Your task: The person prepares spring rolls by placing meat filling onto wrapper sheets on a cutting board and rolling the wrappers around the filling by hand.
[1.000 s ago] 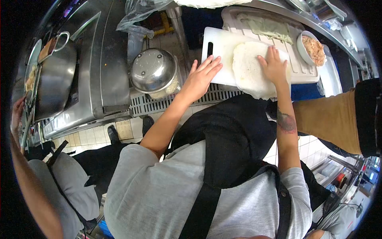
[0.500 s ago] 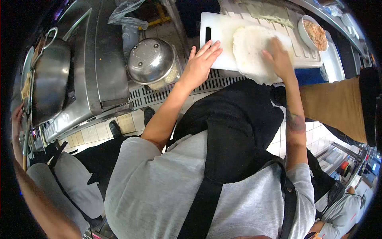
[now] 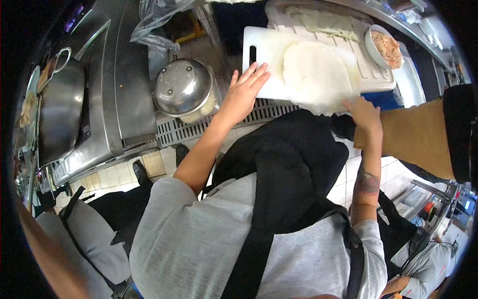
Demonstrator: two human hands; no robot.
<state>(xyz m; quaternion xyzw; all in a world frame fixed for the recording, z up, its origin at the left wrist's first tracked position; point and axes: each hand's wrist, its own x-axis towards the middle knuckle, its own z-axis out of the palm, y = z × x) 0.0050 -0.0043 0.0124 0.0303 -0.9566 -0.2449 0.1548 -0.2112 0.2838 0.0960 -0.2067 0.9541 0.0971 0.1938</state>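
Observation:
A thin, pale round sheet of dough (image 3: 318, 74) lies on a white cutting board (image 3: 269, 45), its near edge hanging over the board's front. My left hand (image 3: 244, 92) rests with spread fingers on the board's left part, beside the sheet, and holds nothing. At the sheet's near right corner is my right hand (image 3: 363, 113), fingers bent toward the edge; whether they pinch it I cannot tell. The board overlaps a cream ridged tray (image 3: 373, 70), which bears a pale green sheet (image 3: 323, 22) and a white bowl (image 3: 371, 47) of orange-pink shredded filling.
An upturned metal bowl (image 3: 181, 84) covers a container of pale pieces left of the board. Farther left are a steel counter (image 3: 134, 89) and a large pot (image 3: 62, 107). Co-workers stand at the far left and lower right; a brown sleeve-like shape (image 3: 413, 137) is at right.
My right hand has come off the middle of the sheet and moved down to its near right corner. My left hand has stayed on the board. The camera view has shifted slightly.

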